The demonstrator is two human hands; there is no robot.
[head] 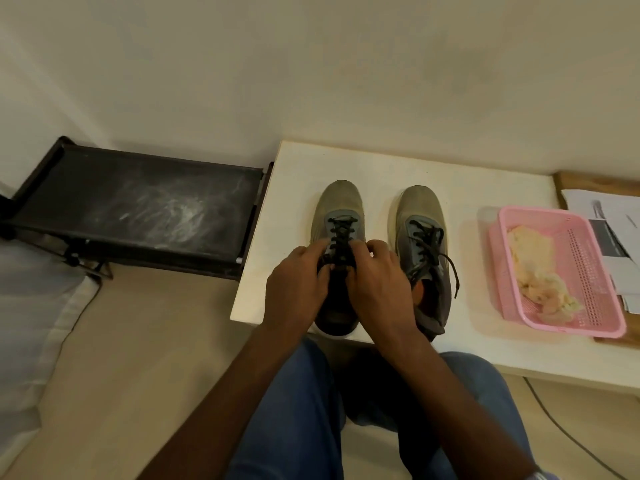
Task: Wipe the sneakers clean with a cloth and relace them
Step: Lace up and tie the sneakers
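left sneaker (337,216) centre frame on white table (381,168) | left hand (294,289) and right hand (377,285) both on it, fingers curled pinching black laces (341,237) near the tongue | right sneaker (420,216) just beside, lace end loose | cloth (533,258) in pink basket (588,271), right of frame | black rack (138,202) left

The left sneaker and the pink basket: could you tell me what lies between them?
The right sneaker, with a loose lace, stands between the left sneaker and pink basket, head view.
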